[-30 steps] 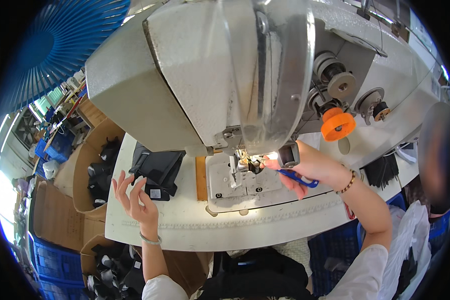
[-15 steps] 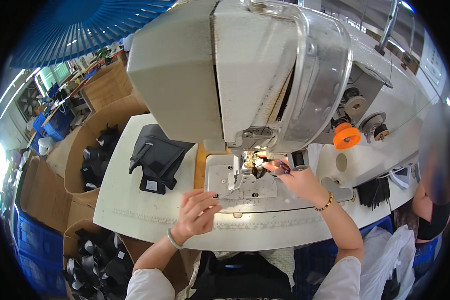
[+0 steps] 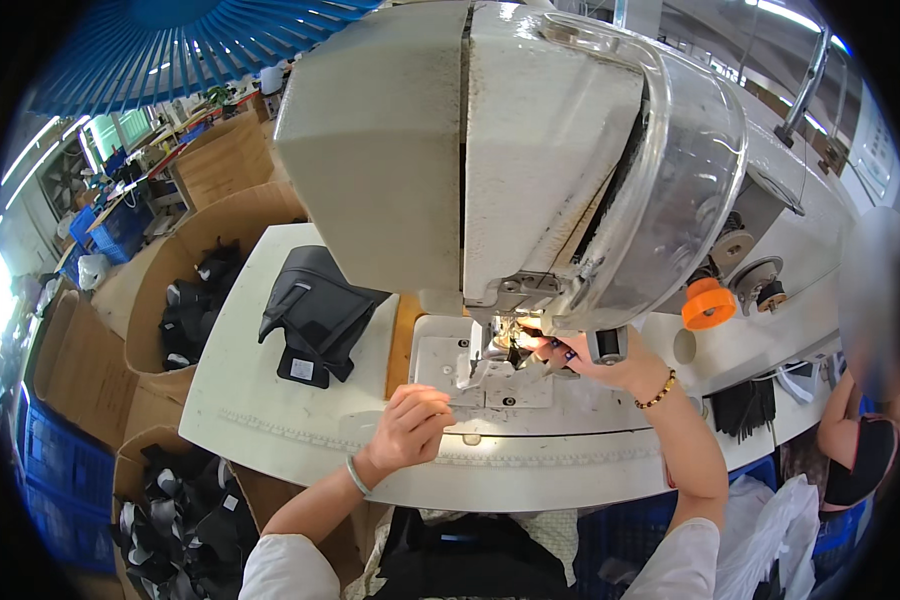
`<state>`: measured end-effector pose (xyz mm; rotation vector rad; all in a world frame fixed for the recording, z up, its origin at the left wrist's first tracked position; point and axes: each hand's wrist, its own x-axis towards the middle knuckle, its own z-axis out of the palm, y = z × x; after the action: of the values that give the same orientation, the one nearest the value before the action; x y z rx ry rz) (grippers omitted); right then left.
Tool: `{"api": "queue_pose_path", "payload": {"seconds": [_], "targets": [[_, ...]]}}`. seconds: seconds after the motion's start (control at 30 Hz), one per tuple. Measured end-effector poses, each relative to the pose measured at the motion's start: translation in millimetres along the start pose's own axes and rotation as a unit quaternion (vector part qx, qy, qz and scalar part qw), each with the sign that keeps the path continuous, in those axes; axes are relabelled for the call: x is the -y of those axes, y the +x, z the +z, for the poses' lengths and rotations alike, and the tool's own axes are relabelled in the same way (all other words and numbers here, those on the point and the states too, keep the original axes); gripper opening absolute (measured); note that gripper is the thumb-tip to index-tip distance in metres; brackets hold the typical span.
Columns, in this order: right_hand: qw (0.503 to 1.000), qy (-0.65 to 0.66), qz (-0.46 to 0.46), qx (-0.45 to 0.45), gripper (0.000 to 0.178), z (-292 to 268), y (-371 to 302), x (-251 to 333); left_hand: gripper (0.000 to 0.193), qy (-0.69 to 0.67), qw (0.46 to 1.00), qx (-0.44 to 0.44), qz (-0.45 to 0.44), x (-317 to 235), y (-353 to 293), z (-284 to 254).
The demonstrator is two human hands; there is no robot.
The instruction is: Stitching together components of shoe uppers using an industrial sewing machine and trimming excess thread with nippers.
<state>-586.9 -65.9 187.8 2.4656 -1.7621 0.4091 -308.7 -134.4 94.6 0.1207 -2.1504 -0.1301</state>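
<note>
A large white sewing machine (image 3: 370, 150) fills the upper middle, its lit needle area (image 3: 510, 335) low at the front. My right hand (image 3: 625, 373) reaches in beside the needle and presser foot from the right. Its fingers are closed together, with something small and dark blue at them that I cannot make out. Over the front of the white table (image 3: 310, 465), my left hand (image 3: 410, 427) is raised with its fingers curled in; whether they pinch anything is hidden. Left of the needle plate (image 3: 438, 365) lies a black sewn piece (image 3: 320, 310) with a small white label.
Cardboard boxes (image 3: 145, 400) of black pieces stand left of the table. An orange knob (image 3: 708, 303) juts from the machine's right side. Black strips (image 3: 743, 408) lie at the table's right. Another person's arm (image 3: 838, 425) shows at far right. A blue fan (image 3: 180, 50) hangs upper left.
My left hand's spread fingers have curled closed. My right hand stays by the needle, its wrist slightly turned. The whole view has shifted a little, with the machine head appearing farther right.
</note>
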Motion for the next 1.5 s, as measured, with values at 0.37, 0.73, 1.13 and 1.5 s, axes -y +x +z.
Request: {"api": "queue_pose_path", "payload": {"seconds": [0.37, 0.73, 1.13, 1.5], "targets": [[0.995, 0.097, 0.010, -0.036, 0.024, 24.9, -6.7, -9.1, 0.019, -0.035, 0.999, 0.008, -0.029, 3.1, -2.4, 3.2], [0.971, 0.174, 0.032, -0.159, 0.019, 17.7, 3.9, 8.1, 0.017, -0.048, 0.997, -0.004, -0.061, 9.0, -8.4, 6.5], [0.933, 0.333, 0.077, -0.115, 0.016, 31.4, -2.8, -17.9, 0.020, -0.060, 0.995, -0.021, -0.079, 12.0, -12.4, 8.3], [0.992, 0.092, -0.012, -0.091, 0.028, -9.4, 2.4, -1.8, 0.019, -0.063, 0.994, -0.015, -0.089, 14.0, -14.5, 10.3]]}}
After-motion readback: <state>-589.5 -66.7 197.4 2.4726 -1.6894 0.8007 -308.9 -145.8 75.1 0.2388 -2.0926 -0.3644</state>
